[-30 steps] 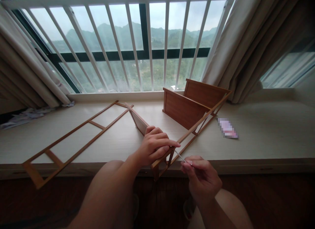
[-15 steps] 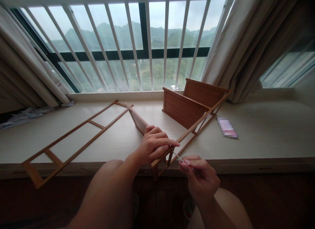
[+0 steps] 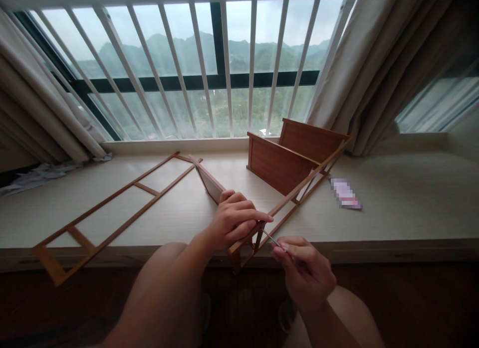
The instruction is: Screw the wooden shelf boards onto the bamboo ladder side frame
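My left hand (image 3: 238, 216) is closed over the near end of a partly joined wooden shelf (image 3: 286, 203), its index finger stretched along the rail. That hand also covers the near end of a third shelf board (image 3: 212, 181). A pinch of my right hand (image 3: 305, 265) holds a thin metal rod (image 3: 270, 236). The rod's far tip meets the shelf's side rail just below my left fingertips. My fingers hide its other end, so I cannot tell what kind of tool it is. Two brown boards (image 3: 284, 163) stand up from the shelf's far part.
A loose ladder-like wooden frame (image 3: 127, 227) lies to the left, its near end jutting past the edge of the pale window ledge (image 3: 411, 208). A blurred pink packet (image 3: 346, 193) rests right of the shelf. White railings (image 3: 226, 64) and curtains (image 3: 374, 74) stand behind.
The metal rod has turned slightly between my right fingers, and my right hand has shifted a little. My left hand and the wooden parts stay where they were.
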Action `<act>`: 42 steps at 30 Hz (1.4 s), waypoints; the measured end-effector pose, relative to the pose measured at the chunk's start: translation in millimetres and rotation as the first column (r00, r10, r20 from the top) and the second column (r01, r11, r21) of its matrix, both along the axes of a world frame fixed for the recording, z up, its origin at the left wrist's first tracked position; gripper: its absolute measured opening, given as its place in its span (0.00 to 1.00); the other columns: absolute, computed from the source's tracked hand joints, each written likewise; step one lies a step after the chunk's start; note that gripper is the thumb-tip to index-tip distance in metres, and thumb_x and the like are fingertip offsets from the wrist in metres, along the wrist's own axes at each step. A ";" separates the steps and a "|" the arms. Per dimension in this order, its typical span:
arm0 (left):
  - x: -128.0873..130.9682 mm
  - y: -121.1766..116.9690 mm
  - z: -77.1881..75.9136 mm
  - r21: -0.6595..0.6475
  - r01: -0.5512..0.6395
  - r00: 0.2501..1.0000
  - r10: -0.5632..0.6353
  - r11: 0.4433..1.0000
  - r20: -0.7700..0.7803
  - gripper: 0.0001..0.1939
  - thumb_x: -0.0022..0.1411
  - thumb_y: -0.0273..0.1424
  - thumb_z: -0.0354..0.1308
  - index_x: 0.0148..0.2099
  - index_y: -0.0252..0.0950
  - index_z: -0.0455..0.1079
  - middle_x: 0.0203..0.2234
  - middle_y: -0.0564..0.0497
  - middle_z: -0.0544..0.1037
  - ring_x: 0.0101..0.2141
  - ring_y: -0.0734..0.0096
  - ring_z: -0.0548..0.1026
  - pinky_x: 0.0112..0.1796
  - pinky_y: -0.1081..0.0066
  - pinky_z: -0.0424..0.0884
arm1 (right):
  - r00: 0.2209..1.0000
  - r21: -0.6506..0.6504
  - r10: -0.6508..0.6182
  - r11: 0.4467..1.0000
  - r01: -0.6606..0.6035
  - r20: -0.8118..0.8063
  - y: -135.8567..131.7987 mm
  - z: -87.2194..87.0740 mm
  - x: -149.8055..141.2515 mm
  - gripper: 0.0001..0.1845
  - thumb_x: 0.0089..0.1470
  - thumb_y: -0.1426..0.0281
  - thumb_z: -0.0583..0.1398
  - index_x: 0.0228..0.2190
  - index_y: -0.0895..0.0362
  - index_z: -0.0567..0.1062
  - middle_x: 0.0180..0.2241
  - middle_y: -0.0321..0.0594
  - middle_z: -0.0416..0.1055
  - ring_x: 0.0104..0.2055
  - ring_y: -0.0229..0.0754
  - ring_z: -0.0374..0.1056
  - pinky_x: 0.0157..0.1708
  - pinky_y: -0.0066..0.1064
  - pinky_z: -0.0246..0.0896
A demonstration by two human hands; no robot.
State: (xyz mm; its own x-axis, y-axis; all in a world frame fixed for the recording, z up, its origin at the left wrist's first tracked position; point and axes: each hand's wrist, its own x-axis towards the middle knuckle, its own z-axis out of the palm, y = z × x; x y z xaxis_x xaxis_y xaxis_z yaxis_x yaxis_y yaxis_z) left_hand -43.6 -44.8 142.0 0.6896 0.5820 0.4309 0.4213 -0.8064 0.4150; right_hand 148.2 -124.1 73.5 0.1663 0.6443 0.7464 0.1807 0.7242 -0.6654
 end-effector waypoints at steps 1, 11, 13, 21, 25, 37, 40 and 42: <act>0.1 -0.3 0.4 -0.001 -0.006 1.000 0.006 1.000 -0.004 0.22 0.71 0.37 0.40 0.53 0.46 0.74 0.34 0.50 0.78 0.39 0.66 0.67 0.49 0.61 0.51 | 1.000 0.014 -0.005 1.000 0.005 0.021 0.0 0.9 0.7 0.17 0.49 0.84 0.64 0.37 0.54 0.77 0.33 0.40 0.77 0.32 0.40 0.74 0.28 0.31 0.70; -0.4 2.2 -2.0 0.047 -0.004 1.000 0.004 0.999 -0.013 0.21 0.71 0.37 0.40 0.53 0.47 0.74 0.34 0.52 0.78 0.39 0.68 0.67 0.50 0.62 0.51 | 0.948 0.149 -0.072 0.988 0.026 0.310 1.3 4.7 12.5 0.24 0.48 0.84 0.65 0.45 0.51 0.76 0.37 0.42 0.78 0.36 0.41 0.75 0.33 0.33 0.72; -0.3 2.3 -2.9 0.045 -0.001 1.000 0.001 0.999 -0.005 0.21 0.71 0.37 0.40 0.53 0.47 0.74 0.34 0.52 0.78 0.39 0.68 0.67 0.50 0.62 0.51 | 0.948 0.137 -0.052 0.990 0.009 0.314 2.4 5.1 13.5 0.24 0.47 0.85 0.66 0.43 0.52 0.76 0.37 0.42 0.78 0.36 0.41 0.75 0.32 0.33 0.72; -0.3 1.2 -1.8 0.009 -0.004 1.000 0.004 1.000 -0.003 0.22 0.71 0.37 0.39 0.53 0.47 0.74 0.34 0.51 0.78 0.39 0.66 0.66 0.50 0.61 0.50 | 0.993 0.023 -0.002 1.000 -0.001 0.119 3.0 1.8 7.8 0.16 0.47 0.83 0.66 0.36 0.54 0.77 0.32 0.41 0.78 0.34 0.43 0.75 0.32 0.34 0.72; -0.9 1.6 -1.0 0.016 0.009 1.000 -0.009 1.000 -0.010 0.22 0.71 0.37 0.39 0.53 0.47 0.73 0.34 0.51 0.77 0.39 0.66 0.66 0.50 0.61 0.50 | 0.999 -0.034 0.001 0.999 0.001 0.033 1.9 -0.1 4.4 0.13 0.46 0.83 0.66 0.33 0.55 0.78 0.29 0.40 0.77 0.32 0.43 0.75 0.31 0.34 0.71; 0.2 1.6 -3.5 0.000 0.011 0.999 -0.011 1.000 0.039 0.21 0.71 0.37 0.41 0.52 0.46 0.74 0.34 0.51 0.78 0.38 0.66 0.66 0.49 0.60 0.51 | 0.991 -0.187 0.063 0.979 -0.084 -0.116 -2.4 0.8 -3.7 0.08 0.51 0.82 0.63 0.27 0.57 0.75 0.26 0.37 0.74 0.27 0.39 0.71 0.28 0.30 0.65; -0.2 1.6 -3.6 0.000 0.016 0.999 -0.016 1.000 0.044 0.21 0.70 0.36 0.41 0.52 0.46 0.74 0.34 0.51 0.77 0.38 0.66 0.66 0.49 0.60 0.51 | 0.988 -0.170 0.060 0.982 -0.084 -0.141 -4.0 -1.7 -6.7 0.08 0.51 0.82 0.62 0.28 0.57 0.74 0.26 0.38 0.74 0.27 0.39 0.70 0.27 0.30 0.64; 0.0 0.7 -2.7 -0.007 0.012 0.999 -0.011 1.000 0.038 0.20 0.70 0.35 0.41 0.52 0.46 0.74 0.34 0.51 0.77 0.38 0.66 0.66 0.49 0.60 0.51 | 0.986 -0.122 0.024 0.991 -0.045 -0.168 -4.6 -3.6 -8.4 0.09 0.51 0.83 0.62 0.29 0.57 0.75 0.27 0.38 0.74 0.27 0.38 0.70 0.25 0.30 0.64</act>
